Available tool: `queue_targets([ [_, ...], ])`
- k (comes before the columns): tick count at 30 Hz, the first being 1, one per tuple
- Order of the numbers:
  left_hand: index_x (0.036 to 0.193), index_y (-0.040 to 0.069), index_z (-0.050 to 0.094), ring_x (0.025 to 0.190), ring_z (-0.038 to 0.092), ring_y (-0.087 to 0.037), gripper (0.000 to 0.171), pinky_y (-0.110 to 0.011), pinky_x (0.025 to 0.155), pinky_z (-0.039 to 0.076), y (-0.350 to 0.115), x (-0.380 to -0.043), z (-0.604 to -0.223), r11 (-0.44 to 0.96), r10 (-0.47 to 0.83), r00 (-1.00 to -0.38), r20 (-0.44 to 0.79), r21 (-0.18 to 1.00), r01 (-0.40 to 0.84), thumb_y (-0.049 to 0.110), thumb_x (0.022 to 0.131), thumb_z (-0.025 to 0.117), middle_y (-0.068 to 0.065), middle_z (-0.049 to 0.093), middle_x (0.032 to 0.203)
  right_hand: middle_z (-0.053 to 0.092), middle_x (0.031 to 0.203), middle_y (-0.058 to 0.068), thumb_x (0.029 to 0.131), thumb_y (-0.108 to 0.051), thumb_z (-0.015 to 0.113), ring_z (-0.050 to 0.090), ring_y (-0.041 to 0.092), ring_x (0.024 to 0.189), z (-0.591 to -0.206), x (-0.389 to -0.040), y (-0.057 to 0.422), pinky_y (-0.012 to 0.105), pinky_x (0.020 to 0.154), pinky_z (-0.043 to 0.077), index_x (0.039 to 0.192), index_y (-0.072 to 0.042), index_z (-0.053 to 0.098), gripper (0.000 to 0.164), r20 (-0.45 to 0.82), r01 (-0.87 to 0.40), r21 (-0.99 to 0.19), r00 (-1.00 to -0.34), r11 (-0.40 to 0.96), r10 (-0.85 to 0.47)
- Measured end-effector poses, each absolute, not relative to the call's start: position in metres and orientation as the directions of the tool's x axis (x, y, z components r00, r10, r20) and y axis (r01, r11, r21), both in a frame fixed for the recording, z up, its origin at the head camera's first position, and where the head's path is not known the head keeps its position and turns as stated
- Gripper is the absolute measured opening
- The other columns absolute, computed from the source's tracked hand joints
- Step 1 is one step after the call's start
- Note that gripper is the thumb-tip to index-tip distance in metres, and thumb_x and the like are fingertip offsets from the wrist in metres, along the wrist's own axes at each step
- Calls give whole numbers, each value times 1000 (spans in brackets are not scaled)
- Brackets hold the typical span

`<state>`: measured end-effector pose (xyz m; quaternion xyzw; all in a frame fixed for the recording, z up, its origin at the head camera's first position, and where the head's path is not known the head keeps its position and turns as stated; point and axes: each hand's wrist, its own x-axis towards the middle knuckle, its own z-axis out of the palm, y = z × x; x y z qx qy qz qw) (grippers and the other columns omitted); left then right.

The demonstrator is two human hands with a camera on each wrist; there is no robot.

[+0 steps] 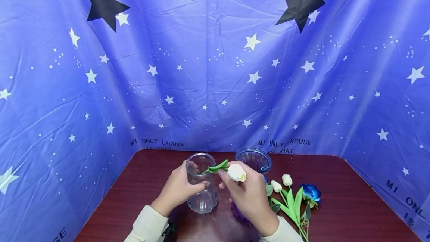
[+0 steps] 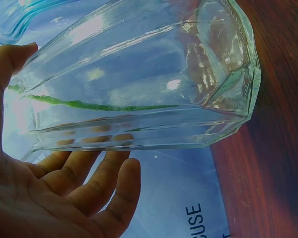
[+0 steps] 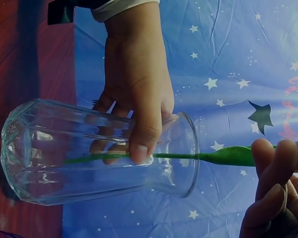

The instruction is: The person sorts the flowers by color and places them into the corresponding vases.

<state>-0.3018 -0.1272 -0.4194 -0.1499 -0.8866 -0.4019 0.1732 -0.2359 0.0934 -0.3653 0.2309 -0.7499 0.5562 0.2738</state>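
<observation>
A clear glass vase (image 1: 203, 201) stands on the table, and my left hand (image 1: 179, 186) grips it below the rim. In the right wrist view the left thumb (image 3: 143, 141) lies on the near side of the glass, with the fingers around the far side. My right hand (image 1: 251, 197) pinches a white tulip (image 1: 236, 172) near its green leaf (image 3: 231, 156). The tulip's thin green stem (image 2: 99, 105) runs down inside the vase, its tip short of the thick glass bottom. The white bloom points back over the right hand in the head view.
Partly behind my right hand stands a second vase (image 1: 254, 156) with a blue rim and purple base. Two white tulips (image 1: 282, 183) and a blue flower (image 1: 311, 193) lie to its right on the dark red table (image 1: 339, 204). A starry blue cloth (image 1: 208, 85) encloses the table's back and sides.
</observation>
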Motion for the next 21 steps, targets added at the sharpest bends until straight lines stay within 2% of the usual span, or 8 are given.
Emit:
queue_targets([
  [7,113,15,62,93,68,-12,66,-37,83,57,-127,-302,-419,633,125,-897,425,662,401,53,68,92,3,71,102,73,67,-9,96,-23,75,57,5,36,-364,-237,92,23,38,47,94,-19,70,7,661,-644,-710,-749,285,-46],
  [13,113,14,62,93,68,-12,65,-38,84,57,-127,-301,-418,635,124,-897,425,661,400,51,68,92,3,71,103,73,67,-10,96,-24,76,57,2,37,-365,-236,92,22,38,47,96,-21,69,7,669,-651,-698,-741,298,-51],
  [18,112,15,62,93,67,-12,65,-37,83,56,-127,-301,-418,637,123,-896,427,658,402,51,68,92,4,70,101,73,67,-8,95,-23,77,57,1,38,-366,-236,92,21,37,46,101,-21,70,10,690,-671,-679,-722,297,-51],
  [21,112,15,62,93,67,-12,65,-37,83,56,-127,-300,-418,633,123,-896,427,662,403,51,68,93,4,70,102,73,67,-6,92,-21,80,58,-2,43,-365,-237,94,18,39,45,103,-18,70,15,737,-710,-631,-674,314,-44],
])
